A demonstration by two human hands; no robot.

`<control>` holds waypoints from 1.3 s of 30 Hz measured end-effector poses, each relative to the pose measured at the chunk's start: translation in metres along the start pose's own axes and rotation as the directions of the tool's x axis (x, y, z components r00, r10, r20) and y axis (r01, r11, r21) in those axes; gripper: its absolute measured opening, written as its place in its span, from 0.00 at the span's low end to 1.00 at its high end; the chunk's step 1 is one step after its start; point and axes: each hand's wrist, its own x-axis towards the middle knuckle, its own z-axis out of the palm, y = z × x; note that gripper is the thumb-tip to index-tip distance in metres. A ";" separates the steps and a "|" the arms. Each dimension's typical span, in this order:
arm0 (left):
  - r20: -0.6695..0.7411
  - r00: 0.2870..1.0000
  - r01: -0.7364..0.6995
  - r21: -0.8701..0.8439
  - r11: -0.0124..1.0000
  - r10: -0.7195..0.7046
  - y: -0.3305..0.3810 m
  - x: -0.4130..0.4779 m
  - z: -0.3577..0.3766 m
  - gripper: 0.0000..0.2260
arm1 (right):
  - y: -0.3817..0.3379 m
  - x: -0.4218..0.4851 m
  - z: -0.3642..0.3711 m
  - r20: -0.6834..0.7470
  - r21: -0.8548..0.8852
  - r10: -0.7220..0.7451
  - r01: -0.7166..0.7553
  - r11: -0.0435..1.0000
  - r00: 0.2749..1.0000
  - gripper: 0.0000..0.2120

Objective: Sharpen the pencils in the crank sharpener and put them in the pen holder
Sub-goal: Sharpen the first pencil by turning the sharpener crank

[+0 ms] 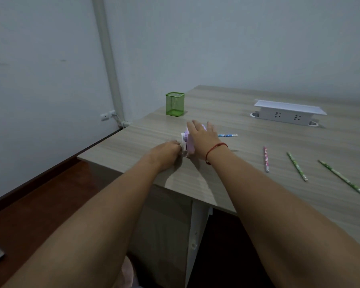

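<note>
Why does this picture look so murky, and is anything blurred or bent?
Head view: dim, flat, bluish light, no glare, only a soft shadow beside the pen holder. Head view: the left hand and right hand at the sharpener look slightly smeared. Head view: the wide lens bows the wall pipe.

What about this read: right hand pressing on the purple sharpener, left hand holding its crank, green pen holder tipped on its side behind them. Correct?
No. The head view shows the green pen holder standing upright on the table, not tipped. The rest stands: right hand pressing on the purple sharpener, left hand holding its crank.
</note>
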 end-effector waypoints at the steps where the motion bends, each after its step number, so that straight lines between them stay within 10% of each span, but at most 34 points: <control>1: 0.010 1.000 0.001 0.012 1.000 -0.001 -0.003 0.003 0.002 0.09 | 0.001 0.001 0.002 0.008 0.013 -0.016 0.015 1.000 1.000 0.48; 23: -0.371 0.913 -0.119 0.148 0.982 0.167 -0.015 0.018 -0.019 0.08 | -0.007 0.008 -0.015 0.086 0.013 0.100 -0.102 0.995 0.991 0.33; 39: 0.006 1.000 0.001 0.075 0.997 -0.001 -0.011 0.012 -0.001 0.12 | -0.007 0.011 -0.007 0.070 0.017 0.081 -0.082 0.996 0.994 0.36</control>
